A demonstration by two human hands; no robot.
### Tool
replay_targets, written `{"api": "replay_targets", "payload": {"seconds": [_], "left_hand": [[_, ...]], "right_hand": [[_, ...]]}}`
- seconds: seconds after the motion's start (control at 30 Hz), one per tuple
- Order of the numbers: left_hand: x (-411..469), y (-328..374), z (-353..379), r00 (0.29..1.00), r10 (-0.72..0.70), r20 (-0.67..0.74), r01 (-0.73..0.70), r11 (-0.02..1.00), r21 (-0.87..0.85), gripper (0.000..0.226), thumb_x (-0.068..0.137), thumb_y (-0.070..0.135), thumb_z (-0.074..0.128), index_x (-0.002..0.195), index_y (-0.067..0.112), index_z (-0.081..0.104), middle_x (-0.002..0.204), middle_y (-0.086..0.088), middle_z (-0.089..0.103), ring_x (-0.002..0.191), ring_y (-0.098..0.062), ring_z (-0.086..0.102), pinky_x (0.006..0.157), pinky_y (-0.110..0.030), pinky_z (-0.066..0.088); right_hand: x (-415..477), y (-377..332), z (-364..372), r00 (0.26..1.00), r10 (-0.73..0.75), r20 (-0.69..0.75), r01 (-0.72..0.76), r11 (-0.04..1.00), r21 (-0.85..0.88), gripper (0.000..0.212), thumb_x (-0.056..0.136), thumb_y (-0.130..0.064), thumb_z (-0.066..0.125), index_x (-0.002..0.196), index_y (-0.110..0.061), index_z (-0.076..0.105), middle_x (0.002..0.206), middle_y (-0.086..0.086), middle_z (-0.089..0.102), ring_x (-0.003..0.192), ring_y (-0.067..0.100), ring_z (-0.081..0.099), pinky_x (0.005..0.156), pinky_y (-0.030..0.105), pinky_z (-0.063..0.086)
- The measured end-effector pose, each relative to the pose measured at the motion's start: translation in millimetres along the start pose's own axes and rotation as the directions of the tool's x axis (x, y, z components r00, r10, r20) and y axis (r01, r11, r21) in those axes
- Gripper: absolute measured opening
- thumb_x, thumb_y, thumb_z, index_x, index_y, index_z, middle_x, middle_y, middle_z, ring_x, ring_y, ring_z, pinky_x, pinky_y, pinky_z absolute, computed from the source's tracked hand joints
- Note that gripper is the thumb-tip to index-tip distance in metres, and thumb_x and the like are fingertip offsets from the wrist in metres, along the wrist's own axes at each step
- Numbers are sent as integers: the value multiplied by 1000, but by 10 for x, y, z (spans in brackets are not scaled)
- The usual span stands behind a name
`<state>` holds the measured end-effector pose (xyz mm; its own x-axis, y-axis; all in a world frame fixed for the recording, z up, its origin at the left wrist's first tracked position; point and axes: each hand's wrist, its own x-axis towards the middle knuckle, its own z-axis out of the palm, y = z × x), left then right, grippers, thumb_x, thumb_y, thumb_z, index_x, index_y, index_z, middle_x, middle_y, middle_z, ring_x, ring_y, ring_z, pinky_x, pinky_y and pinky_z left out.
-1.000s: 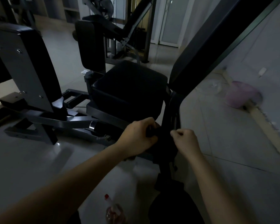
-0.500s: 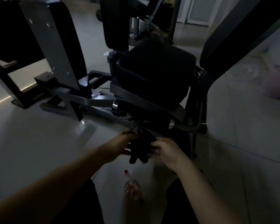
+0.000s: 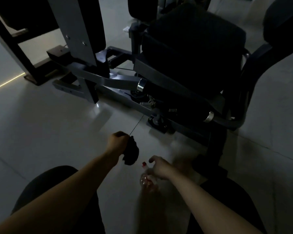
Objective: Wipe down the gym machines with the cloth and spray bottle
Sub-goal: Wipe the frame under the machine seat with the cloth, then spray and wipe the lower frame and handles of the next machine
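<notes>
**Cloth in the left hand, right hand over the bottle**

We see the left hand curled into a fist, gripping a crumpled black cloth that hangs from it above the pale tiled floor. The right hand, forearm stretched forward, lies over a clear plastic spray bottle with a red cap on the floor. We cannot tell whether its bent fingers grip it. The grey-framed gym machine with black pads stands just beyond both hands.

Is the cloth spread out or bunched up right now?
Bunched up: the cloth hangs as a crumpled wad from the left hand, which grips its top.
</notes>
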<state>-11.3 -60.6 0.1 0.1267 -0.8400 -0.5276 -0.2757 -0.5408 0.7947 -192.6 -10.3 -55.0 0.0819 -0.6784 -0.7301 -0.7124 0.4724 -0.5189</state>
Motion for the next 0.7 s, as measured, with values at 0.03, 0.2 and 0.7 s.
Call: {"api": "replay_targets", "payload": {"seconds": [0.03, 0.2, 0.7], "left_hand": [[-12, 10, -1, 1000, 6, -6, -6, 1000, -3, 23, 99, -2, 45, 83, -1, 61, 70, -19, 63, 54, -26, 61, 51, -29, 52], [39, -40, 56, 998, -65, 26, 67, 992, -106, 28, 102, 17, 54, 92, -5, 68, 76, -27, 70, 60, -32, 67, 54, -30, 56], [-1108, 971, -144, 939, -198, 282, 142, 968, 208, 41, 97, 42, 62, 76, 8, 67, 67, -7, 67, 58, -16, 66, 67, -34, 60]], "right_hand": [[55, -20, 87, 1000, 0, 11, 1, 998, -64, 58, 91, -23, 70, 142, -18, 42, 140, 10, 52, 117, 25, 56, 89, 32, 48], [243, 3, 345, 999, 26, -35, -35, 958, -286, 56, 92, -18, 66, 143, -11, 43, 139, 9, 57, 119, 26, 61, 93, 32, 50], [-1133, -478, -628, 986, 109, -125, -113, 993, -27, 19, 91, -33, 65, 95, -14, 67, 90, 6, 72, 83, 20, 69, 79, 37, 58]]}}
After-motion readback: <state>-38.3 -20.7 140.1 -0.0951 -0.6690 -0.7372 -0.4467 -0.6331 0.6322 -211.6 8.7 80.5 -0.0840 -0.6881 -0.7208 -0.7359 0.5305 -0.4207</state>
